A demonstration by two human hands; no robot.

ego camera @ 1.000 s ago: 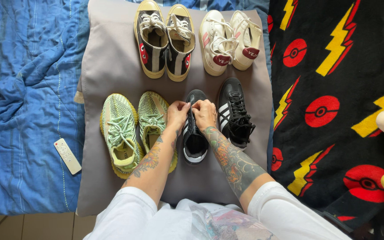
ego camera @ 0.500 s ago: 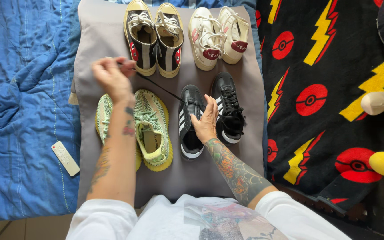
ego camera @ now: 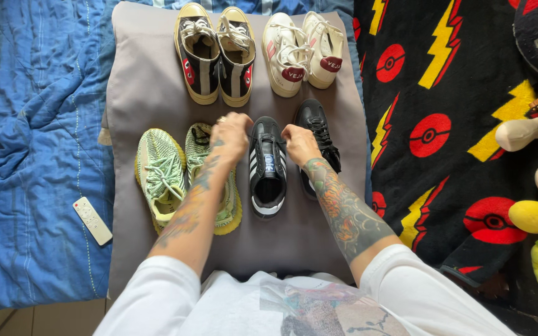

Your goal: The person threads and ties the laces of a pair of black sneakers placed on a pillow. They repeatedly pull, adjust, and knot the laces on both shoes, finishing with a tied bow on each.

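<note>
Head view: both hands' fingers (ego camera: 231,127) hide the black sneaker's (ego camera: 268,171) toe.

Grey pillow (ego camera: 151,93) as landmark, lying on a blue quilt (ego camera: 26,124).
- Black striped sneaker (ego camera: 268,168): pillow centre; left hand (ego camera: 231,135) and right hand (ego camera: 300,142) at either side of its toe, fingers curled.
- Its black mate (ego camera: 319,127): just right.
- Green knit pair (ego camera: 163,174): left.
- Black canvas pair (ego camera: 216,53), white pair (ego camera: 300,50): far edge.
- White remote (ego camera: 92,220): on the quilt, off the pillow's left side.
</note>
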